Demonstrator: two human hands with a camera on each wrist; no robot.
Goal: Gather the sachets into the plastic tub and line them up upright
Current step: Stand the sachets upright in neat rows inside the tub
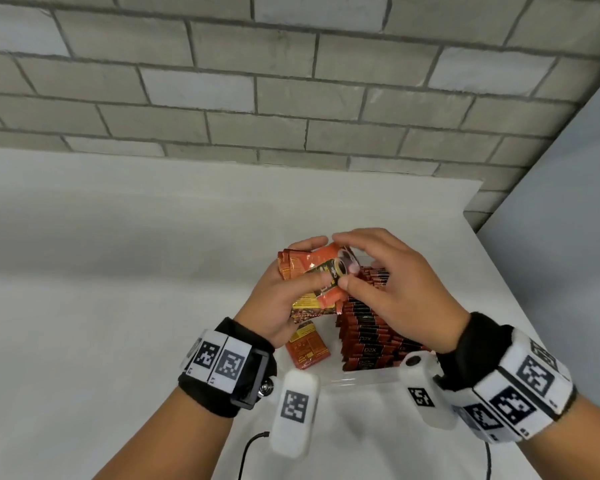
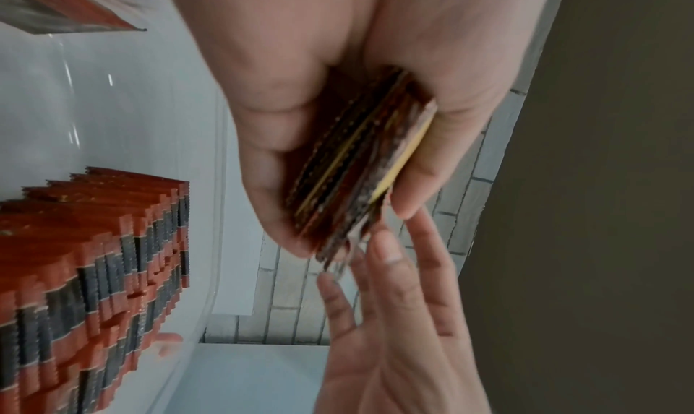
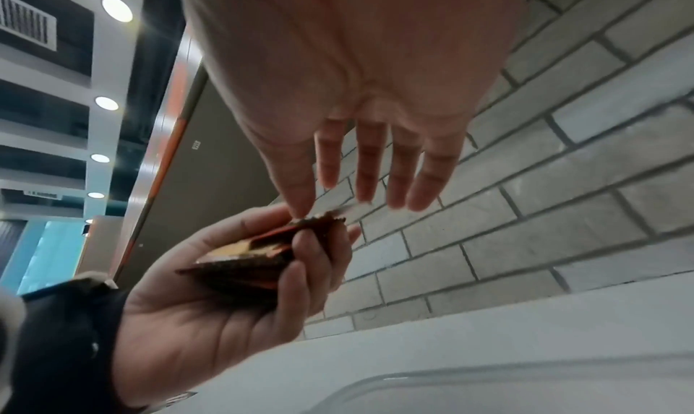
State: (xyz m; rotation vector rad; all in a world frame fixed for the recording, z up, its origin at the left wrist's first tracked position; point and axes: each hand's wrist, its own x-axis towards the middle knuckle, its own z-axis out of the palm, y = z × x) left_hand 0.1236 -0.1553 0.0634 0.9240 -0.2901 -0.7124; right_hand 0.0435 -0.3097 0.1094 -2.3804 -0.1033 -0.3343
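The left hand (image 1: 281, 299) grips a stack of orange sachets (image 1: 317, 278) above the white table (image 1: 118, 271), thumb across the top face and fingers curled under the stack. In the left wrist view the stack (image 2: 356, 165) sits edge-on between thumb and fingers. The right hand (image 1: 392, 289) is at 3 o'clock of the stack, fingers extended and slightly spread; its thumb and fingertips (image 3: 304, 204) touch the upper edge of the stack (image 3: 259, 260). Whether they pinch a sachet cannot be determined.

The clear plastic tub (image 1: 364, 377) stands under the right hand. A row of sachets (image 1: 364, 337) stands upright inside it, packed face to face. One loose sachet (image 1: 305, 348) lies flat at 9 o'clock of the row, below the left hand.
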